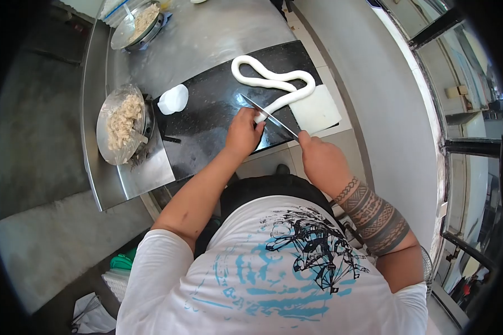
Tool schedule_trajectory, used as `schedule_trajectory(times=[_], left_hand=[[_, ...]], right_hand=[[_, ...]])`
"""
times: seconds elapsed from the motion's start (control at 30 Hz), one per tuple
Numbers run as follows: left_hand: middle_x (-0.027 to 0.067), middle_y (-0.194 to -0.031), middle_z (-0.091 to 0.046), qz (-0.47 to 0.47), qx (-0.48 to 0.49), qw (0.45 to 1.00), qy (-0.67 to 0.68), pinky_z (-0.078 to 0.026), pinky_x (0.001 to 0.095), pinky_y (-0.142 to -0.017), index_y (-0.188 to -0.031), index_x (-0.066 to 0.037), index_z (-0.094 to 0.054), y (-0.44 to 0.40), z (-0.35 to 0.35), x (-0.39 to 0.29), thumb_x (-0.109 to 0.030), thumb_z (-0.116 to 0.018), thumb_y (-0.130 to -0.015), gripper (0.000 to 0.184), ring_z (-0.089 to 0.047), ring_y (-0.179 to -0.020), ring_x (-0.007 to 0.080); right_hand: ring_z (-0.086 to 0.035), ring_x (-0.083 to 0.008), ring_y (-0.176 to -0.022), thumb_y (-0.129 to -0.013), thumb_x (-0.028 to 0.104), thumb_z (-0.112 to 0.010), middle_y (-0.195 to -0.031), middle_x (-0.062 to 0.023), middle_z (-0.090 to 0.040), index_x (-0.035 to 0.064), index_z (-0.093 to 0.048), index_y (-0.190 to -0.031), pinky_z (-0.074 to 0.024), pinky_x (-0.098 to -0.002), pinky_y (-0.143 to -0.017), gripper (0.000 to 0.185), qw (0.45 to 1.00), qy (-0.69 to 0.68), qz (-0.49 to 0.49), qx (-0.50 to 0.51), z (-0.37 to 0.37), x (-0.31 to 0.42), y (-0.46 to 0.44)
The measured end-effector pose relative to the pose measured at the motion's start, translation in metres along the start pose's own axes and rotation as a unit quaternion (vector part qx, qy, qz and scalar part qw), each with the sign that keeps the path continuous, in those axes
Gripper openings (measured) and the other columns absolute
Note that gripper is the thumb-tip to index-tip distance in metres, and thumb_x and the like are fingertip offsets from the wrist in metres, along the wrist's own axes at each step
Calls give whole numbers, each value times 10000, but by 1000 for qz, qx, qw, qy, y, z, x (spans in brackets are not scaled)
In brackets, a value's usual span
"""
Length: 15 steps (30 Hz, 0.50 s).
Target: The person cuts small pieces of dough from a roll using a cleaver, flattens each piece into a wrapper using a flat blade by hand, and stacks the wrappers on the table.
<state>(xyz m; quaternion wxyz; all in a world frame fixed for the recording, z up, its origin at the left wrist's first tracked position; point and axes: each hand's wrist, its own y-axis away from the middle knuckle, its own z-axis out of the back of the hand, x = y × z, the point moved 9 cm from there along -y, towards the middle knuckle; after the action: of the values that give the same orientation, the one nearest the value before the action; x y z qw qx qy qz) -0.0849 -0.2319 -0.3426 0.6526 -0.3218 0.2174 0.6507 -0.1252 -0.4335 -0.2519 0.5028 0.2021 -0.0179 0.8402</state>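
A long white rope of dough lies looped on a black slab, its near end running toward me. My left hand is closed at that near end, fingers around the dough. In my right hand is the handle of a knife. The blade points up and to the left, crossing the dough rope just right of my left fingers. I cannot tell how far the blade has gone into the dough.
Left of the slab sits a plastic-lined bowl of pale filling, with a small white tub near it. Another bowl of filling with a spoon stands farther back. A white square sheet lies at the slab's right edge, near a wall.
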Motion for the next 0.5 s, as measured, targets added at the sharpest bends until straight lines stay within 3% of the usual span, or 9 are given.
schedule_trajectory(times=[0.13,0.2,0.23,0.3,0.33,0.4,0.43,0.5], left_hand=[[181,-1081,-663,-5,-1,1000,25,-553,500,-828,-1107,-26,-659,0,-2,7,-102,-823,-873,296,-681,-942,410],[161,-1042,-659,-26,-10,999,-23,-567,457,-793,-1094,-24,-670,-2,6,0,-107,-811,-885,265,-694,-898,340],[151,-1022,-657,-36,-14,998,-48,-574,436,-775,-1088,-22,-676,0,13,-5,-110,-805,-891,250,-700,-876,305],[152,-1041,-655,-13,-26,999,-24,-574,435,-782,-1090,-16,-671,-2,38,-3,-103,-770,-907,226,-700,-899,315],[152,-1051,-654,-1,-31,999,-11,-574,434,-785,-1091,-13,-669,-1,53,0,-100,-753,-915,214,-700,-911,320],[148,-1063,-653,-89,-27,995,-26,-571,423,-807,-1108,-19,-670,5,89,-2,-65,-729,-904,218,-689,-953,353],[147,-1064,-655,-128,-17,990,-50,-569,419,-815,-1117,-21,-672,10,106,-3,-62,-734,-901,228,-686,-963,360],[147,-1065,-659,-167,40,983,-66,-566,421,-834,-1128,-27,-678,20,129,8,-60,-742,-903,236,-682,-977,372]], right_hand=[[-737,-430,-808,-983,57,-553,-885,-235,-728,27,-526,-1095,-585,-540,-704,119,1000,-19,-10,18,-38,-11,-10],[-740,-434,-825,-998,58,-541,-897,-247,-734,25,-524,-1086,-584,-540,-702,95,999,-35,-2,3,-40,-14,-18],[-745,-399,-806,-1021,94,-546,-883,-233,-731,23,-524,-1104,-582,-517,-684,111,999,-52,-3,-7,-35,-15,-17],[-757,-328,-769,-1067,166,-557,-855,-206,-726,20,-522,-1140,-579,-471,-646,167,996,-82,-4,-33,-17,-14,-8],[-729,-286,-722,-1085,222,-559,-820,-171,-701,28,-521,-1166,-567,-442,-619,213,981,-182,-45,-45,-5,-19,-1],[-674,-201,-628,-1120,334,-564,-749,-103,-649,45,-519,-1217,-543,-383,-566,308,917,-375,-123,-65,7,-27,19],[-628,-174,-599,-1123,374,-559,-731,-73,-608,53,-522,-1229,-524,-358,-545,340,866,-462,-143,-128,-4,-38,30],[-536,-119,-541,-1127,454,-550,-693,-15,-526,70,-530,-1253,-486,-308,-503,405,726,-616,-177,-247,-69,-72,49]])
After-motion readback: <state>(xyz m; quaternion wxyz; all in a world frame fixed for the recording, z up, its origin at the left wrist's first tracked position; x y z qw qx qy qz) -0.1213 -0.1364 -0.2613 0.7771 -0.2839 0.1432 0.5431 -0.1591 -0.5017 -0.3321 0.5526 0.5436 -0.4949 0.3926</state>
